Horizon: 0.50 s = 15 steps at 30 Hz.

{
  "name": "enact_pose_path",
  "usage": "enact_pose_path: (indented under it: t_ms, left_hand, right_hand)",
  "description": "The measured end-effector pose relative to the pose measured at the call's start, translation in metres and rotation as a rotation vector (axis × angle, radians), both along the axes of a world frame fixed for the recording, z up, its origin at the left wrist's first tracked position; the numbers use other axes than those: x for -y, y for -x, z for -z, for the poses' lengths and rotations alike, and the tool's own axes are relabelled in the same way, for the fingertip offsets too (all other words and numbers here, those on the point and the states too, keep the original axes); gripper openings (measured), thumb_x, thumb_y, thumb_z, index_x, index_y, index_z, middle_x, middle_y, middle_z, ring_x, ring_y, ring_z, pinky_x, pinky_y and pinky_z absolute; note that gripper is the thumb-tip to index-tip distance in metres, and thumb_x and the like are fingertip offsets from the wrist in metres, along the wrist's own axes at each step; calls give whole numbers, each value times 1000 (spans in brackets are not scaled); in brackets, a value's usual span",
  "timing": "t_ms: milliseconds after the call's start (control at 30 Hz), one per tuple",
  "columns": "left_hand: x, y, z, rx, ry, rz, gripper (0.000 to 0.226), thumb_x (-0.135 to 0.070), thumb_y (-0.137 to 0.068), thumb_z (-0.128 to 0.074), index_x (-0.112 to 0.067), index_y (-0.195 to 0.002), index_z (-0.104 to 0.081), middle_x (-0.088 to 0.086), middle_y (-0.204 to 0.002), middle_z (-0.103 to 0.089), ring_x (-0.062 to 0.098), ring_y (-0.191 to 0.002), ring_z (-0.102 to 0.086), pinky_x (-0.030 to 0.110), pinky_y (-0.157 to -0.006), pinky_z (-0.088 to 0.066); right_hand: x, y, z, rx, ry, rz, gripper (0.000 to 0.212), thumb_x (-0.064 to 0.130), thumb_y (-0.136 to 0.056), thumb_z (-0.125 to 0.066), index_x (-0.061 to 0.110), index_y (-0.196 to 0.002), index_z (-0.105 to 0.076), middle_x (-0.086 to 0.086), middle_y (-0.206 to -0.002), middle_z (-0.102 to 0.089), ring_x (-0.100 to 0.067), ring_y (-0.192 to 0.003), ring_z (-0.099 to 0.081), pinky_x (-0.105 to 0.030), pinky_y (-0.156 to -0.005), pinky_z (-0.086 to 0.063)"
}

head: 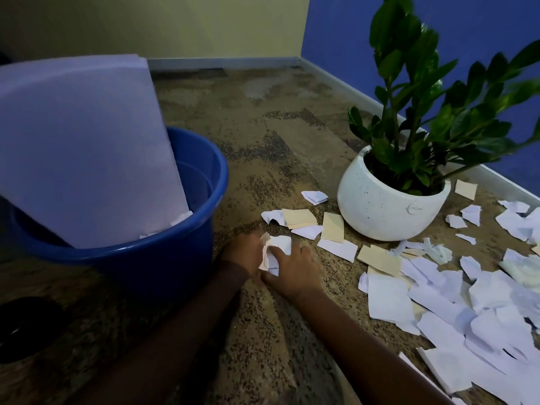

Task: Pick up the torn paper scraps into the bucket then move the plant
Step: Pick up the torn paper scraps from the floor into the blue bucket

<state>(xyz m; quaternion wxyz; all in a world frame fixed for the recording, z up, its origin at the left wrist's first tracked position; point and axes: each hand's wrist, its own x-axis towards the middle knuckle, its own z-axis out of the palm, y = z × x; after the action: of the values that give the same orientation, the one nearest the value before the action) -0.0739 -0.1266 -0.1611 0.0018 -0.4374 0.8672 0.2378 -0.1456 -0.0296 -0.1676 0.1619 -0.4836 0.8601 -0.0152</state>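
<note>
You are looking down at a speckled brown carpeted floor [263, 127]. Your two hands meet in the middle of it, just in front of the bucket. Your right hand [295, 267] has its fingers curled over a small bunch of white scraps [279, 251], gripping it. Your left hand [245, 249] presses against the same bunch from the other side and seems to clasp it, though the paper hides its fingers.

The blue plastic bucket [163, 258] stands toward the floor's left side, with a large white sheet [87, 141] leaning upright inside it and rising well above the rim.

The plant [415, 97], green and glossy-leaved, grows in a round white speckled pot [388, 206] close to the floor's right edge, where the skirting runs under a blue wall [438, 24].

Torn paper scraps [482, 302], white and cream, lie thickly from the pot toward the floor's near right corner. A few more lie between the pot and your hands.
</note>
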Motion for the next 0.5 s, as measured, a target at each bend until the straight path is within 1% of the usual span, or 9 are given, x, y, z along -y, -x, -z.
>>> enact_pose_path:
  t_ms: [100,200,267,300,333,367,400,433,500]
  left_hand:
    - [-6,-8,-9,-40,-68,-48,44,-16,-99,-40,-9,-143,-40,14,-144,-47,28,-133,-45,37,-112,-37]
    - [-17,-19,-16,-45,-172,-92,44,-18,-99,-40,-6,-141,-40,14,-144,-46,27,-134,-44,37,-113,-35]
    - [-28,-26,-23,-31,-238,-85,45,-15,-98,-42,-5,-142,-39,14,-145,-45,27,-134,-44,37,-113,-36]
    - [-34,-28,-27,-23,-253,-77,46,-14,-97,-43,-4,-142,-38,14,-145,-44,28,-134,-43,35,-113,-36]
    - [-39,-30,-32,-18,-254,-68,46,-13,-97,-43,-3,-142,-38,15,-146,-44,28,-135,-42,34,-112,-35]
    - [-43,-31,-38,-20,-244,-60,46,-12,-97,-43,-3,-142,-39,16,-146,-44,28,-135,-43,34,-110,-35]
    - [-47,-32,-46,-28,-228,-50,44,-11,-97,-43,-2,-140,-41,16,-144,-46,29,-133,-45,35,-109,-37]
    - [-50,-32,-55,-45,-205,-39,40,-10,-97,-42,-2,-136,-45,17,-140,-50,30,-130,-48,36,-106,-40]
    - [-55,-33,-78,-112,-156,-11,34,-9,-97,-39,-1,-128,-52,19,-130,-57,32,-120,-56,39,-100,-46]
  right_hand:
    - [-4,-4,-11,46,-1,-30,49,39,-92,-48,19,-136,-39,-17,-138,-38,-31,-128,-36,-34,-99,-35]
    - [-15,-11,-22,212,40,69,32,17,-91,-53,4,-120,-56,-17,-128,-53,-27,-120,-49,-28,-93,-37]
    - [-22,-16,-28,331,44,144,26,7,-90,-52,-4,-108,-66,-20,-118,-64,-30,-110,-58,-24,-89,-40]
    - [-26,-18,-30,386,50,189,25,5,-89,-52,-7,-104,-67,-22,-114,-66,-33,-99,-62,-25,-89,-42]
    - [-30,-19,-33,434,62,232,25,5,-89,-53,-10,-103,-67,-25,-111,-67,-34,-85,-64,-29,-91,-46]
    - [-33,-21,-38,459,78,256,25,5,-89,-53,-10,-102,-67,-26,-108,-68,-30,-74,-62,-34,-91,-49]
    - [-35,-21,-43,463,99,266,24,6,-90,-53,-9,-102,-67,-25,-107,-69,-28,-72,-62,-34,-89,-51]
    - [-37,-21,-50,445,136,262,24,7,-90,-54,-7,-102,-69,-23,-106,-70,-27,-78,-64,-31,-88,-50]
    - [-37,-20,-69,398,269,256,21,10,-89,-56,-3,-99,-70,-18,-105,-71,-21,-85,-63,-23,-78,-44]
